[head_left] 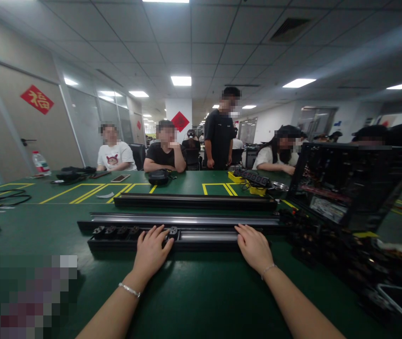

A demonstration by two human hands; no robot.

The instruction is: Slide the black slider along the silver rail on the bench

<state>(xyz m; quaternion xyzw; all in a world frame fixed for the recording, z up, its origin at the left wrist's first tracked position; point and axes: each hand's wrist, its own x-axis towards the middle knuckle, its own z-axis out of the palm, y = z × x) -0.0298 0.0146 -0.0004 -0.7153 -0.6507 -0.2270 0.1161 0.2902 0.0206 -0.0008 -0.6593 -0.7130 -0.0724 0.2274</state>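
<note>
Near the desk's (194, 301) front edge, two open hands, left (150, 252) and right (254, 246), rest flat on one socket strip (201, 239) (three long black rails lie there).

Both hands lie flat, palms down, on the nearest long black metal power strip housing (187, 240) on the green mat-covered table (201, 292). The left hand (150, 251) has its fingertips by a row of black socket modules (116, 231) set in the strip; the right hand (253, 246) rests further along the bare rail. Each wrist wears a thin bracelet. 2 more long black rails (194, 202) lie parallel beyond. Across the table, several people sit and 1 stands.
</note>
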